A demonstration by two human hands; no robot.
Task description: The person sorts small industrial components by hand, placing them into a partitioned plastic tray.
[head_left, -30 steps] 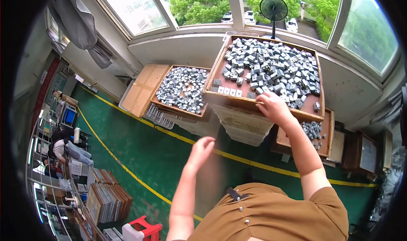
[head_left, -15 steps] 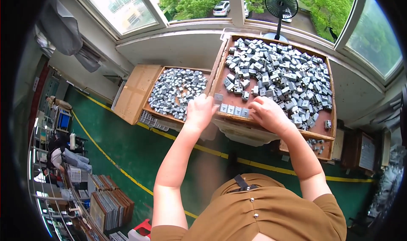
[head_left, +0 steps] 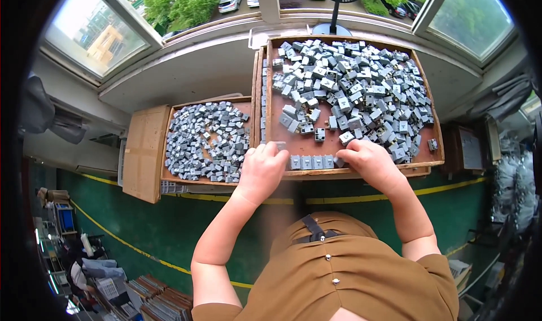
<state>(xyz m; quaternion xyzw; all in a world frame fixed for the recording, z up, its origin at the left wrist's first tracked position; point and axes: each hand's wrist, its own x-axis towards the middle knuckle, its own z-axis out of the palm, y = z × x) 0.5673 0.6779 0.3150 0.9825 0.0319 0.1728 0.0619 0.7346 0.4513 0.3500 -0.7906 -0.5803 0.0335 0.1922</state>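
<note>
Along the front edge of a large wooden tray [head_left: 302, 145] stands a short row of small grey blocks [head_left: 306, 162], packed side by side. My left hand [head_left: 263, 171] is at the row's left end, fingers pinched together, with a grey block [head_left: 280, 146] partly showing at the fingertips. At the right end, my right hand [head_left: 371, 163] has thumb and curled fingers closed on another grey block [head_left: 339, 162], mostly hidden by the fingers. A large heap of similar grey blocks [head_left: 361, 89] fills the back and right of the tray.
Left of the tray is a lower wooden tray [head_left: 251, 132] of smaller grey pieces [head_left: 197, 140], with a cardboard box [head_left: 144, 151] beside it. A black fan [head_left: 337, 10] stands by the window. Stacked panels [head_left: 164, 301] are on the green floor [head_left: 169, 225].
The view has shifted, so the trays sit further left and the lower tray shows more. Both hands stay at the row's ends. My right fingers have closed in against its right end.
</note>
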